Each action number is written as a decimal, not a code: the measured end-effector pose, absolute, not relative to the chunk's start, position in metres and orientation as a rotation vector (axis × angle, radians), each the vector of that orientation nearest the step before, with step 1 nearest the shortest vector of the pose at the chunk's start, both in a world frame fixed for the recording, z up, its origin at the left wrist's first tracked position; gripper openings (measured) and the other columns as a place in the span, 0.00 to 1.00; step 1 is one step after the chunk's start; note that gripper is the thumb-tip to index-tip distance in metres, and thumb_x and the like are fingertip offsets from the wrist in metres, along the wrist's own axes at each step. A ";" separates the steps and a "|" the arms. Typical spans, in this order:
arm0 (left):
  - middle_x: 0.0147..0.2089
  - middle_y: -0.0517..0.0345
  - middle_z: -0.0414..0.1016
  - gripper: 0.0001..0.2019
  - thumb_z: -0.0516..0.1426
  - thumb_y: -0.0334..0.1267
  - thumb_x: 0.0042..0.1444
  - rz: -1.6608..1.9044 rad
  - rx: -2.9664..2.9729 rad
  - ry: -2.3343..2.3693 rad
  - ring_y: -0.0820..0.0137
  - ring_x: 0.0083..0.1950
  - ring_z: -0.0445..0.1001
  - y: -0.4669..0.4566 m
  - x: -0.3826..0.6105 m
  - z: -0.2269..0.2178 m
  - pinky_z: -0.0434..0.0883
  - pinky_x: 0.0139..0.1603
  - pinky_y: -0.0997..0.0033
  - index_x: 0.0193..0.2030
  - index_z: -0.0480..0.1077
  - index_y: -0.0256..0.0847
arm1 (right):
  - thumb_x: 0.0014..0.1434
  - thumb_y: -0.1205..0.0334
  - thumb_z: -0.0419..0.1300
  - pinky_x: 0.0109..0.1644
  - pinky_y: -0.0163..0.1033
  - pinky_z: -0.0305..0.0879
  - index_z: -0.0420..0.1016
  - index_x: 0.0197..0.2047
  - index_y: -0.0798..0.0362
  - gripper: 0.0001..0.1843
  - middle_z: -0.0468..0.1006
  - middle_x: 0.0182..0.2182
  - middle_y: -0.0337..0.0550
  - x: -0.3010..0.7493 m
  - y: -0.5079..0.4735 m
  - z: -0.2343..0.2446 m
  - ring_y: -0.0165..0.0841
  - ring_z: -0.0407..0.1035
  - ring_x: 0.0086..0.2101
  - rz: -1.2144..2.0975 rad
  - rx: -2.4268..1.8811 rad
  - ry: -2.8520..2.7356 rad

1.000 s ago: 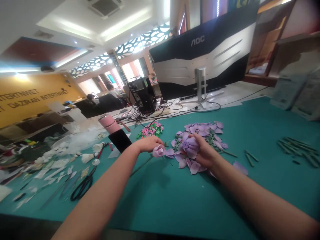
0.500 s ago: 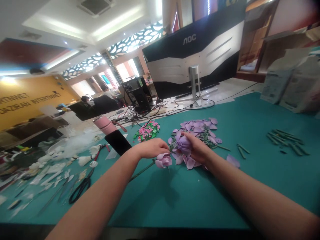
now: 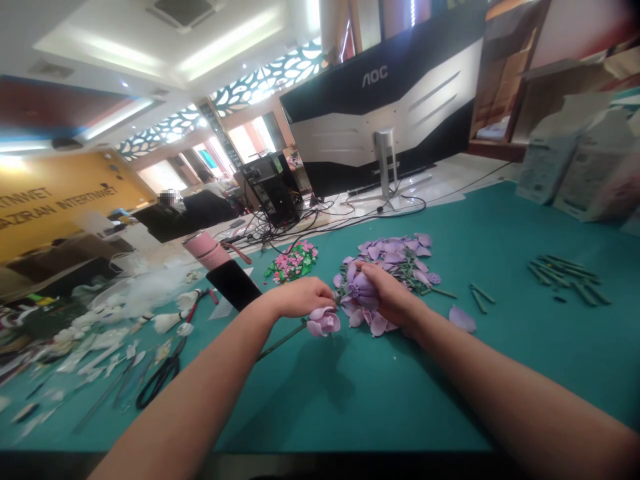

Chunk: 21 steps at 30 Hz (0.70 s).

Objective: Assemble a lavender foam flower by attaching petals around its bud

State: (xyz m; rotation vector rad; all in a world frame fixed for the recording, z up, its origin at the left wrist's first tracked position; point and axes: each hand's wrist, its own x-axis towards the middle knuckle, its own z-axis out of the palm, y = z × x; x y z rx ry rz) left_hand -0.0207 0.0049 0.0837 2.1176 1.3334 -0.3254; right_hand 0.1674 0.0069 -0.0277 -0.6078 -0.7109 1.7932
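Note:
My left hand is closed over a purple flower bud on a thin green stem that slants down to the left above the teal table. My right hand is closed around a bunch of purple petal pieces, held just right of the bud. Both hands meet at the near edge of a pile of loose purple petals. A single petal lies alone to the right of my right wrist.
Black scissors and white scraps lie at the left. A dark phone, a pink tumbler and a pink-green flower heap sit behind my left hand. Green stem pieces lie at the right. A monitor and cables stand behind.
Both hands have drawn slightly closer to me and together. The bud has dropped a little lower under my left hand, and the view has tilted down somewhat.

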 end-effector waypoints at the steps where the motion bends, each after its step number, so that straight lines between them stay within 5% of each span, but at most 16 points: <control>1: 0.34 0.58 0.79 0.15 0.55 0.47 0.57 -0.327 2.124 1.334 0.69 0.34 0.70 0.005 -0.021 0.083 0.62 0.33 0.73 0.35 0.78 0.41 | 0.55 0.55 0.65 0.35 0.40 0.74 0.76 0.44 0.46 0.13 0.78 0.36 0.37 0.167 0.007 -0.028 0.34 0.73 0.34 1.764 -0.646 -0.723; 11: 0.32 0.58 0.77 0.14 0.54 0.46 0.56 -0.349 2.179 1.355 0.69 0.33 0.70 0.004 -0.019 0.081 0.61 0.32 0.72 0.33 0.76 0.40 | 0.56 0.50 0.62 0.58 0.45 0.64 0.78 0.49 0.46 0.18 0.78 0.48 0.40 0.174 -0.010 -0.004 0.41 0.69 0.51 1.487 -0.977 -1.019; 21: 0.30 0.59 0.75 0.14 0.52 0.45 0.56 -0.341 2.237 1.384 0.70 0.31 0.69 0.000 -0.014 0.080 0.59 0.30 0.72 0.29 0.74 0.40 | 0.61 0.49 0.56 0.62 0.46 0.57 0.68 0.60 0.49 0.27 0.72 0.58 0.46 0.178 -0.004 -0.012 0.41 0.65 0.57 1.248 -1.066 -1.314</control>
